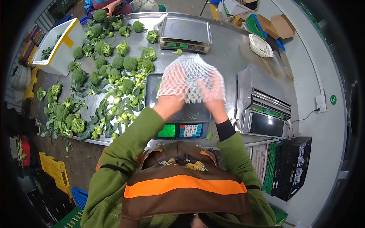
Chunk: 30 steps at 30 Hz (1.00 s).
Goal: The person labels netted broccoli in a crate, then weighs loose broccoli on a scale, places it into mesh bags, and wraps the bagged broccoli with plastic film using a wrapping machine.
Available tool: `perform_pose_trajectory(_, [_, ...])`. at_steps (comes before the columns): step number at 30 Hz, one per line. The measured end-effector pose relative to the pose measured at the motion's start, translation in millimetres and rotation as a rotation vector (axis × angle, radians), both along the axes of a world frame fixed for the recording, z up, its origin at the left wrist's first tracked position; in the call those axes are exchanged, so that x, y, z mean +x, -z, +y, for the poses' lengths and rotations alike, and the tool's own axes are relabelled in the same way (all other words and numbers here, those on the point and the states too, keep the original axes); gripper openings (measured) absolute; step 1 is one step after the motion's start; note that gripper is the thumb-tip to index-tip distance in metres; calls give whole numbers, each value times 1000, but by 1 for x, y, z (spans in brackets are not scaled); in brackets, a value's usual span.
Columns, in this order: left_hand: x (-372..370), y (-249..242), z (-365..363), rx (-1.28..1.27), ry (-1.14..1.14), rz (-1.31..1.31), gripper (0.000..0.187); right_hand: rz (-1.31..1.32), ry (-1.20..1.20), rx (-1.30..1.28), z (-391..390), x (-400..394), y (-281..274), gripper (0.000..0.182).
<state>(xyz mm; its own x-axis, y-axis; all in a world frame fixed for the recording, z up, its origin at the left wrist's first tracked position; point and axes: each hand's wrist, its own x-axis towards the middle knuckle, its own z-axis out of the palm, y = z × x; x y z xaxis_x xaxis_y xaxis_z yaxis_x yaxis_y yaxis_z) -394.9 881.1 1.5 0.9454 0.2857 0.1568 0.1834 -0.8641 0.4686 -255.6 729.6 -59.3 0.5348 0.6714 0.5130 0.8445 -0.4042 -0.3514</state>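
Both my hands are inside a white foam mesh net (195,66), over the near scale (186,114). On the left side of the net, my left hand (173,81) shows through the mesh, its fingers blurred. My right hand (213,88) is in the right side, fingers spread against the mesh, stretching it. The scale has a dark tray and a lit green display. Many broccoli heads (130,63) and loose green florets lie on the metal table (228,41) to the left of the scale.
A second scale (185,34) stands beyond the net. A white bin (61,47) is at the back left. At the right are a sealing machine (264,102) and a white basket (261,45). A person's hand (111,7) shows at the far edge.
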Motion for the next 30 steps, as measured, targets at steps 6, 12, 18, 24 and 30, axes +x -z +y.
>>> perform_pose_trajectory(6, [-14,101,54,176,-216,-455,32,171,95,-391,20,12,16,33])
perform_pose_trajectory(12, [30,126,94,-482,-566,-174,39,475,124,-64,48,67,49,49])
perform_pose_trajectory(18, [-1,112,72,-1519,-520,74,25,1735,-4,-304,20,51,53,30])
perform_pose_trajectory(24, [-77,91,48,-1226,-37,-40,73,1437,-577,27,-40,11,26,82])
perform_pose_trajectory(30, [-41,77,15,-1010,-249,-16,71,774,-381,-36,-45,-7,25,76])
